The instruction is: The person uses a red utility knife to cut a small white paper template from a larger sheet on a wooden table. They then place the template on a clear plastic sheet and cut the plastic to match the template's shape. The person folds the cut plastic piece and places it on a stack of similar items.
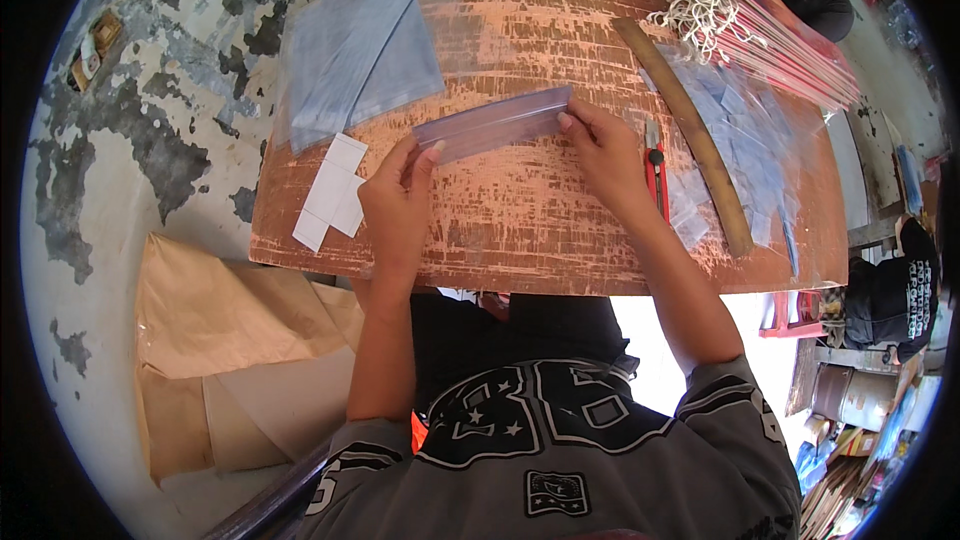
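The strip (490, 128) of clear plastic is held up over the middle of the counter (530, 225), its right end angled away from the person, with lines running along its length; the left grip (400, 178) pinches its left end, thumb on the near face; the right grip (610, 158) pinches the other end; whether the underside touches the wood I can't tell from here. To my mind, doing this well means matching pressure at both ends, long edges parallel and the pull light, so the thin plastic neither twists nor buckles.

Worn wood shows on the strip's near side, out to the counter's edge, and I'd judge that the best room for moving; left of the strip and nearer the person lies a white card (332, 195), close to the left wrist; beyond the strip to the left are clear sheets (365, 60); to its right, just past the right grip, lies a red cutter (655, 170), which a wide sweep might catch; farther right come a brown slat (690, 128) and loose plastic (755, 130).
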Action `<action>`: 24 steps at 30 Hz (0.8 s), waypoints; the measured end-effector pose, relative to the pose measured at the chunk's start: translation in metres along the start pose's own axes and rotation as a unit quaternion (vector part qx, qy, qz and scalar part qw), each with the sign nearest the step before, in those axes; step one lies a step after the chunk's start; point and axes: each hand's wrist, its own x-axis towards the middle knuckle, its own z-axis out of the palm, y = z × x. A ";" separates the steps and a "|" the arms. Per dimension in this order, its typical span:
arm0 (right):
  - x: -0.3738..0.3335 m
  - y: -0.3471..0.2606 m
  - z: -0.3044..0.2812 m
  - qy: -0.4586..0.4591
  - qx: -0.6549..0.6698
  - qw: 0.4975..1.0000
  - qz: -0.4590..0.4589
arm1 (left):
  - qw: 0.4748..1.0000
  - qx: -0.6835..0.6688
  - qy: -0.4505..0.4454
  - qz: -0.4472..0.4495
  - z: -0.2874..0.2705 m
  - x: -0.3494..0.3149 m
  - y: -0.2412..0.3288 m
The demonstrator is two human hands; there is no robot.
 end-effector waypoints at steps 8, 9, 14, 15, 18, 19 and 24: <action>0.000 -0.001 0.000 0.025 -0.026 0.999 -0.009 | 0.999 0.033 0.000 0.009 -0.004 0.003 0.007; 0.000 -0.001 0.000 0.024 -0.027 0.999 -0.005 | 0.999 0.036 0.003 0.012 -0.004 0.003 0.007; 0.003 0.009 0.003 0.040 -0.003 0.999 -0.005 | 1.000 0.000 0.007 0.020 -0.004 0.003 0.005; 0.003 0.011 0.003 0.046 0.005 0.999 -0.007 | 1.000 -0.008 0.003 0.011 -0.004 0.003 0.007; 0.004 0.007 0.000 0.042 0.024 0.999 0.003 | 1.000 -0.002 -0.009 0.008 -0.006 0.003 0.008; 0.004 0.007 0.000 0.040 0.031 0.999 0.003 | 1.000 -0.009 -0.004 0.010 -0.005 0.004 0.006; 0.005 0.004 -0.003 0.031 0.035 0.999 0.020 | 0.999 -0.033 -0.009 0.000 -0.003 0.009 -0.001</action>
